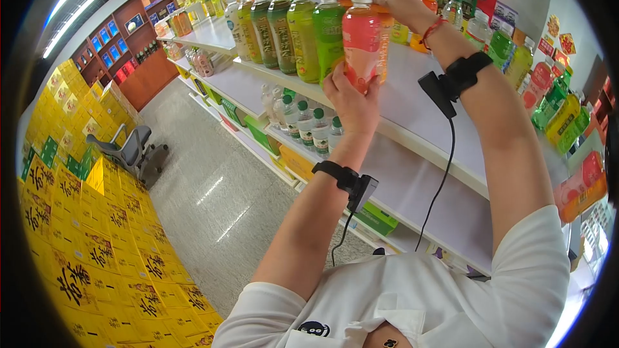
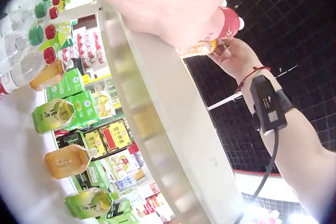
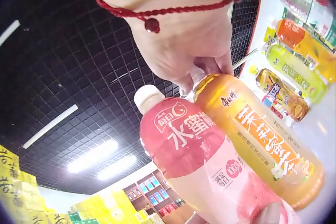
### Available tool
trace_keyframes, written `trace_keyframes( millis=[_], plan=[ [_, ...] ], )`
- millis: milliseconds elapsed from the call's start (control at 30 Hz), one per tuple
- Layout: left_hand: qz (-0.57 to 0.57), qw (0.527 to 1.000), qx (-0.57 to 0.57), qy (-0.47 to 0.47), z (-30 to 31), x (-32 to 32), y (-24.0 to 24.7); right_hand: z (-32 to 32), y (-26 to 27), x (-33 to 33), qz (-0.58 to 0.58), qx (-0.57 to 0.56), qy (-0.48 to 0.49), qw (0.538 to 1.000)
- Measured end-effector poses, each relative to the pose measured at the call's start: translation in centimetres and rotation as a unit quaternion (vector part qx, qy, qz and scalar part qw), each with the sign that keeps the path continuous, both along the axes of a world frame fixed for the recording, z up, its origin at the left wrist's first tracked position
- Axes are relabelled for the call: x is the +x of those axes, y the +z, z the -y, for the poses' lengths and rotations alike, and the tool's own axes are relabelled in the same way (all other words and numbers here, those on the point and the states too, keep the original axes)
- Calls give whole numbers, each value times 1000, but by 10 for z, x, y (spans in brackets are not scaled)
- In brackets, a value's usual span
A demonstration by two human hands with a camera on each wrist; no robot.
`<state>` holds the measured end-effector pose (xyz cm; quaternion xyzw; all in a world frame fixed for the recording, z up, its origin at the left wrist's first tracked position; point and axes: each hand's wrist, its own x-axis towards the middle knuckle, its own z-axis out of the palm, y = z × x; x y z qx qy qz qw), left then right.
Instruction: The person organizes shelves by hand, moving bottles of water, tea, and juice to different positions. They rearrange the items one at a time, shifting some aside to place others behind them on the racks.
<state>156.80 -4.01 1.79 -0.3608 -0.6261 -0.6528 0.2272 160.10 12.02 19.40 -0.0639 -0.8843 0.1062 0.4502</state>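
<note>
A pink peach-drink bottle (image 1: 362, 32) with a white cap stands at the front end of the bottle row on the upper shelf. My left hand (image 1: 352, 100) holds it low down, thumb and fingers on either side of its base. Right beside it is an orange tea bottle (image 3: 268, 142), mostly hidden behind the pink one in the head view. My right hand (image 1: 405, 5) grips this bottle at its top, the fingers covering its cap. A green-labelled bottle (image 1: 329, 32) stands on the other side of the pink one.
Green, yellow and dark tea bottles (image 1: 278, 29) line the shelf edge. Clear water bottles (image 1: 305, 122) occupy the shelf below. More drinks (image 1: 519, 67) stand along the right. Stacked yellow cartons (image 1: 97, 245) and an office chair (image 1: 126, 148) are across the aisle. Cables (image 1: 445, 177) hang from both wrist cameras.
</note>
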Motion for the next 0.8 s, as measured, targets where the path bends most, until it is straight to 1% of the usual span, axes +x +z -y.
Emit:
trace_keyframes(
  millis=[33,100,133,200,233,267,300,400,467,533,567,600,667,700,733,800],
  plan=[
    [-2,1000,-2,-6,0,-1,0,7,-2,3,-1,-35,9,999],
    [-22,1000,8,11,-1,-2,-1,11,-3,8,11,-26,-17,999],
    [-21,1000,5,2,-1,-3,-1,16,-3,12,26,-13,-35,999],
    [-21,1000,-8,17,-2,-5,-1,22,-3,27,21,-37,-61,997],
    [-20,1000,-10,6,-1,-4,0,22,-5,38,-24,0,-40,999],
    [-31,999,-11,17,0,-3,1,23,-7,51,-66,38,-18,997],
    [-42,999,-12,29,1,-2,2,26,-5,70,-64,34,-24,997],
    [-69,997,-9,26,-1,-8,-3,60,26,145,110,-20,-104,988],
    [-81,996,-13,45,-1,-11,-4,67,37,200,123,23,-106,986],
    [-86,992,-35,82,4,-4,-4,70,45,259,96,163,-125,974],
    [-91,990,-16,106,8,1,0,83,50,289,106,119,-149,976],
    [-91,990,-18,103,11,10,6,94,55,318,113,76,-177,975],
    [-126,986,32,102,13,36,22,104,60,372,100,58,-198,973],
    [-171,978,65,101,7,50,30,105,61,396,88,43,-214,972],
    [-167,979,65,93,1,72,39,103,60,419,92,42,-222,970],
    [-183,980,56,-49,-13,119,58,102,62,464,64,51,-242,967]
  ],
)
